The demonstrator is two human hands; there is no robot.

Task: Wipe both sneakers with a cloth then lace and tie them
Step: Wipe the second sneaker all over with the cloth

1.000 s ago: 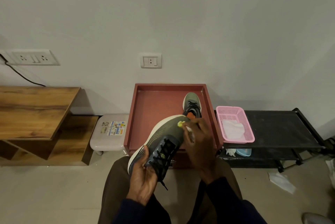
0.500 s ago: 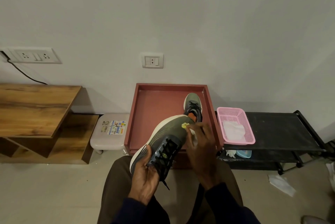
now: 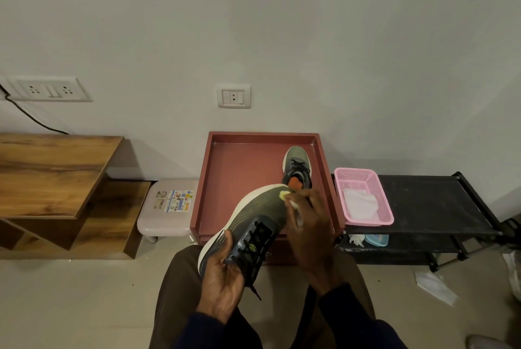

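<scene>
Our left hand [image 3: 222, 278] grips sneaker [image 3: 253, 213] at near end, fingers curled round it. Our right hand [image 3: 313, 227] pinches white cloth [image 3: 293, 204] against far end. Second sneaker [image 3: 297, 165] in red tray [image 3: 239, 173].

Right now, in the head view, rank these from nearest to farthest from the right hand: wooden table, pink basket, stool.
1. Pink basket, just right of the right hand, on the black rack.
2. Stool, on the floor left of the red tray.
3. Wooden table, far left.
</scene>
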